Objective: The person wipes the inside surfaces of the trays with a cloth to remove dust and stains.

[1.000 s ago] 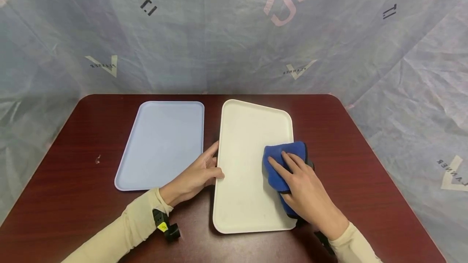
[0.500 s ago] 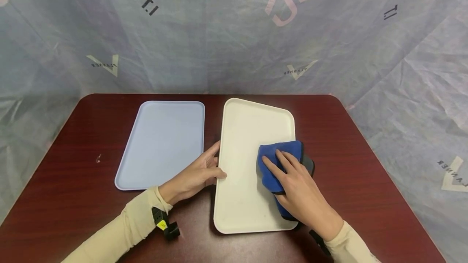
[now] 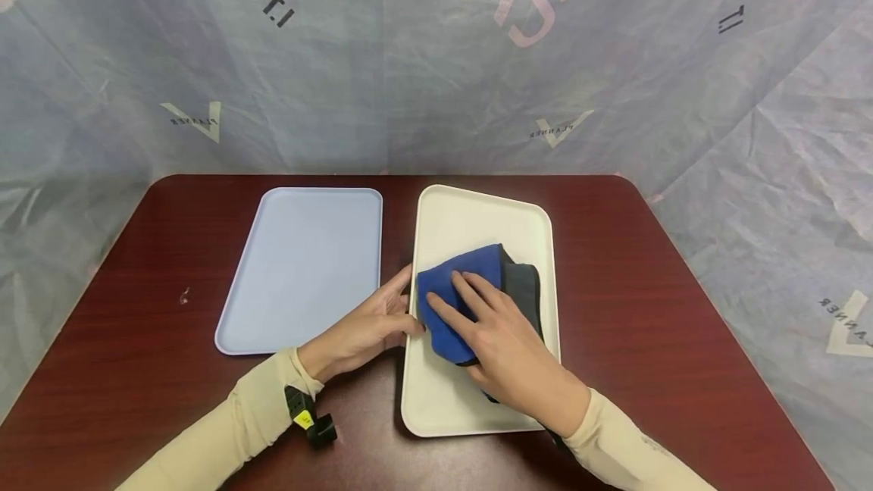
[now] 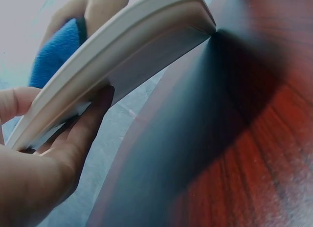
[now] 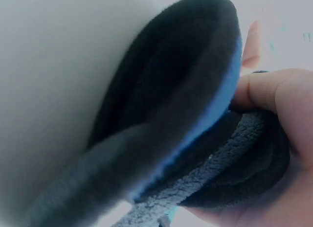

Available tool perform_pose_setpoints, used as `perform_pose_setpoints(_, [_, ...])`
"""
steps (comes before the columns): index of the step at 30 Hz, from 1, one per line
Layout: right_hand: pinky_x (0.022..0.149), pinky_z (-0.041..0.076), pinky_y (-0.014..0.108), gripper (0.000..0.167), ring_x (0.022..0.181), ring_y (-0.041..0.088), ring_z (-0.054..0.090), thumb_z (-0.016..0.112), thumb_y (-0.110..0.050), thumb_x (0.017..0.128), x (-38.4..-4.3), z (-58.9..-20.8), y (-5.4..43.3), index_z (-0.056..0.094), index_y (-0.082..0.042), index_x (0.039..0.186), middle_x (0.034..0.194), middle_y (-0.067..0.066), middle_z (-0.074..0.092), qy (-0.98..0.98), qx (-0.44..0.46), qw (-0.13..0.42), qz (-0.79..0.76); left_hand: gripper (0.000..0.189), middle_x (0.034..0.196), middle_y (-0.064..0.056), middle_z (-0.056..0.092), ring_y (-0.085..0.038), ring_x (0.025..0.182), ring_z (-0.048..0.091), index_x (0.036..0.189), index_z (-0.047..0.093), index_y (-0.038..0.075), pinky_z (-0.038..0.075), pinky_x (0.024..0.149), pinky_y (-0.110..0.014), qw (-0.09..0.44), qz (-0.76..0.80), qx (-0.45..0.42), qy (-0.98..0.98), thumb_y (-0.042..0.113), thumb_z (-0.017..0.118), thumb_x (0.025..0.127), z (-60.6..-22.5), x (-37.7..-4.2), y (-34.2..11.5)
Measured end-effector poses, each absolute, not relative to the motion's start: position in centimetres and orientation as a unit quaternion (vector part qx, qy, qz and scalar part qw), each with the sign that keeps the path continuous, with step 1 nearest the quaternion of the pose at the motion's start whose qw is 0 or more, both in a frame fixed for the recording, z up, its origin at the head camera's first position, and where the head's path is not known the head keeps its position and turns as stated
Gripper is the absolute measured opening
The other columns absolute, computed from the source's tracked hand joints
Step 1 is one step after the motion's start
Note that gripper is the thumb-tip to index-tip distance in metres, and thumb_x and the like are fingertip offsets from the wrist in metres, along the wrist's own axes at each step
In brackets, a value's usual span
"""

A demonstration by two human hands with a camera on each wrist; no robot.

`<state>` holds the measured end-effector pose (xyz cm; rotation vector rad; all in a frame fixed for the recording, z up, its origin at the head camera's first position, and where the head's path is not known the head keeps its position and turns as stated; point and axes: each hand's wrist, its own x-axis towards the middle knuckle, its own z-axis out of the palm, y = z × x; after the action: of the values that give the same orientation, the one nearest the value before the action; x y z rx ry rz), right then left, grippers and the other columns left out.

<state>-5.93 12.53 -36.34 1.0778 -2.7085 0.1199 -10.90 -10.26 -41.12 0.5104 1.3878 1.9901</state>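
Note:
My left hand point(image 3: 361, 332) grips the left edge of a cream rectangular tray point(image 3: 480, 218), thumb over the rim. The left wrist view shows the fingers point(image 4: 90, 117) spread beneath the tray, which is tilted and raised off the table at this side. On its surface lies a folded blue and dark grey cloth point(image 3: 467, 267). My right hand point(image 3: 511, 347) holds this cloth against the tray, fingers spread on the blue side. In the right wrist view the thumb is tucked against the dark folds of the cloth point(image 5: 195, 158).
A light blue tray point(image 3: 307, 271) lies flat on the dark red wooden table point(image 3: 627, 301), left of the cream one. Behind the table hangs a grey plastic sheet point(image 3: 409, 82) with printed letters. A black wrist device point(image 3: 310, 419) sits on the left sleeve.
My right hand has slid the cloth leftward across the cream tray, from its right edge to near the left rim. The left hand keeps its grip, almost still.

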Motion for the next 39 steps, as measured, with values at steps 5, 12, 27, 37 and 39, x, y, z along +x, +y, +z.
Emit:
perform_pose_setpoints(5, [0.107,0.041,0.055,0.088,0.142,0.039,0.032,0.086,-0.020,0.070,-5.8,-36.5,11.9,0.048,-0.016,0.149,0.153,0.024,0.037,-0.920,0.373,0.113,0.039,0.092,0.140,-0.021,0.052,-0.030,0.111,0.063,0.158,0.016,0.035,0.057,0.086,-0.042,0.326,0.758,0.199,0.528,-0.010,0.056,0.088,-40.9,-11.1,-10.4])
perform_pose_setpoints(12, [0.109,0.039,0.053,0.093,0.144,0.037,0.029,0.089,-0.020,0.068,-5.0,-37.1,12.3,0.046,-0.017,0.150,0.156,0.021,0.034,-0.916,0.382,0.111,0.050,0.099,0.145,-0.022,0.048,-0.030,0.115,0.061,0.159,0.012,0.034,0.057,0.087,-0.041,0.328,0.759,0.204,0.524,-0.012,0.056,0.085,-40.5,-11.2,-10.8])
perform_pose_setpoints(27, [0.096,0.049,0.056,0.092,0.139,0.036,0.037,0.085,-0.020,0.071,-5.2,-37.6,15.6,0.043,-0.020,0.152,0.153,0.021,0.039,-0.949,0.296,0.108,0.027,0.095,0.143,-0.024,0.047,-0.032,0.119,0.059,0.159,0.013,0.034,0.056,0.090,-0.042,0.322,0.758,0.182,0.538,-0.011,0.055,0.087,-40.4,-10.9,-10.7])
perform_pose_setpoints(37, [0.095,0.047,0.059,0.088,0.137,0.038,0.040,0.079,-0.012,0.074,-5.1,-38.5,19.3,0.040,-0.019,0.153,0.150,0.022,0.043,-0.966,0.228,0.109,0.054,0.095,0.140,-0.024,0.049,-0.030,0.114,0.062,0.159,0.011,0.033,0.056,0.090,-0.040,0.320,0.753,0.182,0.545,-0.010,0.057,0.088,-40.5,-10.9,-10.7])
perform_pose_setpoints(39, [0.100,0.044,0.058,0.089,0.138,0.038,0.039,0.077,-0.010,0.075,-5.0,-38.8,19.8,0.038,-0.015,0.154,0.151,0.020,0.042,-0.967,0.220,0.113,0.061,0.095,0.140,-0.023,0.050,-0.029,0.114,0.062,0.159,0.011,0.034,0.056,0.090,-0.040,0.321,0.752,0.181,0.547,-0.009,0.057,0.088,-40.5,-10.9,-10.8])
